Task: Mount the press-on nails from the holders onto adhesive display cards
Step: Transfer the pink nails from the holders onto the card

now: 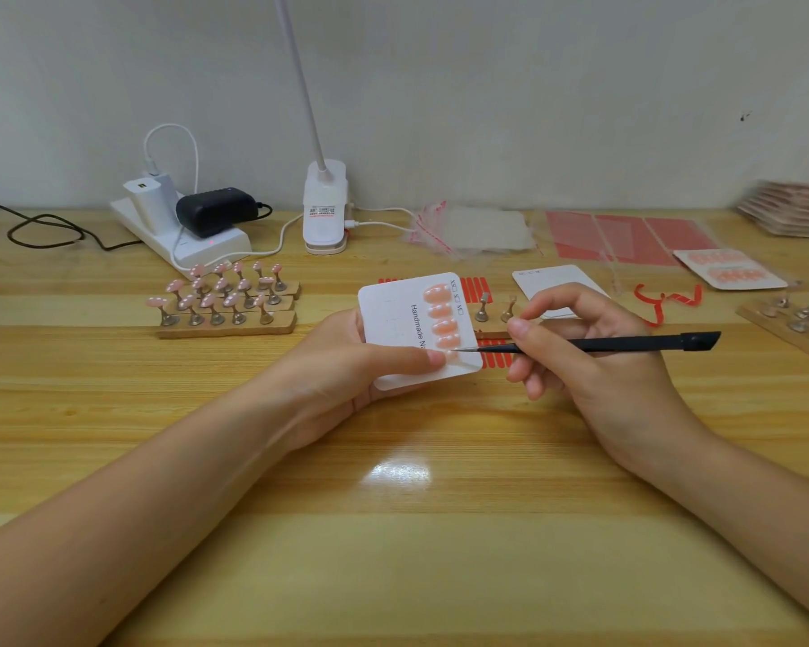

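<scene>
My left hand (346, 366) holds a white display card (393, 319) above the table, thumb pressing near the card's lower right. A column of peach press-on nails (442, 315) is stuck along its right side. My right hand (594, 357) grips black tweezers (603, 344) like a pen, their tip touching the lowest nail by my left thumb. Wooden holders (227, 301) with several pink nails on metal stands sit to the left. Behind the card stands a holder (493, 315) with two bare stands.
A blank card (556, 282) lies behind my right hand. Red adhesive strips (475, 289), a peeled red strip (664, 301), plastic bags (482, 231), red sheets (627, 240), a finished card (729, 270), empty stands (799, 319), a power strip (183, 231) and a lamp base (324, 207) line the back.
</scene>
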